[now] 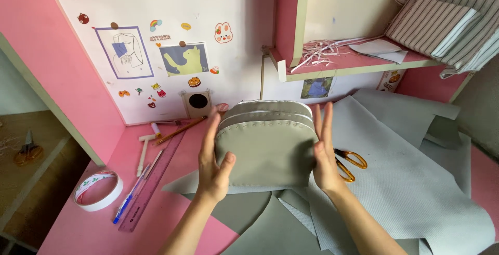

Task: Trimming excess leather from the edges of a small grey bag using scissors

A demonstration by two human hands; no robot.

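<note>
A grey fabric pouch (266,143) with a rounded top and white stitched edges is held upright above the desk, between both palms. My left hand (214,161) presses its left side, thumb across the front lower corner. My right hand (325,153) lies flat against its right side, fingers straight and pointing up. Under the pouch lie sheets of grey fabric (400,182).
Orange-handled scissors (349,162) lie on the fabric just right of my right hand. On the pink desk (171,213) at left are a purple ruler (150,185), a blue pen (130,198), a tape roll (97,191), pencils. A shelf (343,68) with paper strips and striped cloth overhangs behind.
</note>
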